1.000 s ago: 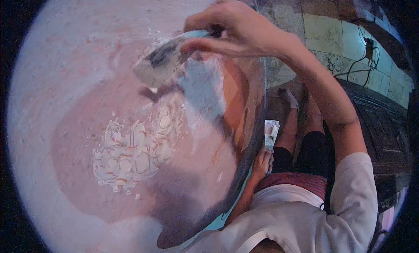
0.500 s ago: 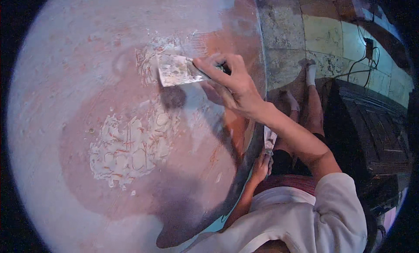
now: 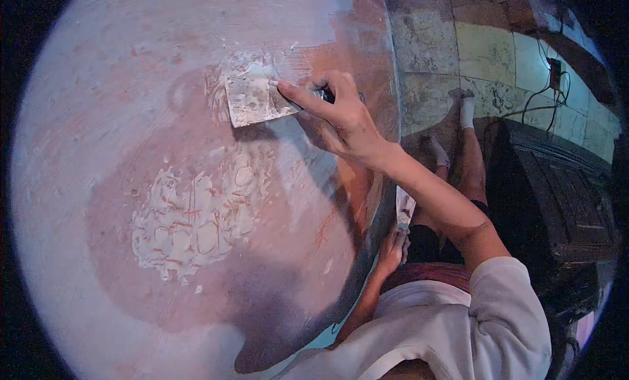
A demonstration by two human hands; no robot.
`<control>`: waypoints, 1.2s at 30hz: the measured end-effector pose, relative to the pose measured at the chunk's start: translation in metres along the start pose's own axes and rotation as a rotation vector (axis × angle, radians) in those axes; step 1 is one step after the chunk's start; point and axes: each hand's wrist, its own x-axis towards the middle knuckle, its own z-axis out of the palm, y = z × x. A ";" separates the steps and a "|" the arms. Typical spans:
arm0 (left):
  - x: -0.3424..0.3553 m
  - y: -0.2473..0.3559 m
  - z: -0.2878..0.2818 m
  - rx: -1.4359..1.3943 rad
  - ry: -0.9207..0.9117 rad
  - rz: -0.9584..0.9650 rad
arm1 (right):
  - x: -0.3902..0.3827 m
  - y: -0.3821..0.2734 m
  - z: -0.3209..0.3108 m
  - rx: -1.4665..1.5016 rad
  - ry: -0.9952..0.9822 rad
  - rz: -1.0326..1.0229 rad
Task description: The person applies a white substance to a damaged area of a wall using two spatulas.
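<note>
A wide putty knife (image 3: pixel 254 99) smeared with pale filler is in my right hand (image 3: pixel 344 121), its fingers closed round the handle. The blade lies over the upper patch of putty (image 3: pixel 247 57) on the large curved, reddish-and-white surface (image 3: pixel 170 131). Down by my lap, close to the surface's edge, my left hand (image 3: pixel 393 250) grips a second putty knife (image 3: pixel 404 208), blade pointing away from me. A lower, rough patch of putty (image 3: pixel 208 238) with raised ridges spreads over a dull pink area; neither hand touches it.
To the right stands a dark ribbed case (image 3: pixel 550 190). Beyond it, black cables (image 3: pixel 553 98) hang from a small black box (image 3: pixel 555 73) over the stained tile floor (image 3: pixel 485 56). My legs and white socks (image 3: pixel 467 113) show beside the surface's edge.
My right hand has moved slightly left with the putty knife, whose blade now sits lower on the upper patch, its shadow closer beneath it. The left hand is unmoved.
</note>
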 end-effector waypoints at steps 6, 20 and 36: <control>0.002 0.006 0.001 0.042 -0.002 0.007 | 0.003 0.015 -0.003 0.130 0.069 0.224; 0.004 0.003 0.004 -0.044 -0.035 -0.084 | 0.009 0.022 0.006 0.087 0.160 0.008; 0.005 0.003 0.006 -0.081 -0.034 -0.121 | 0.007 0.036 0.017 0.075 0.133 -0.041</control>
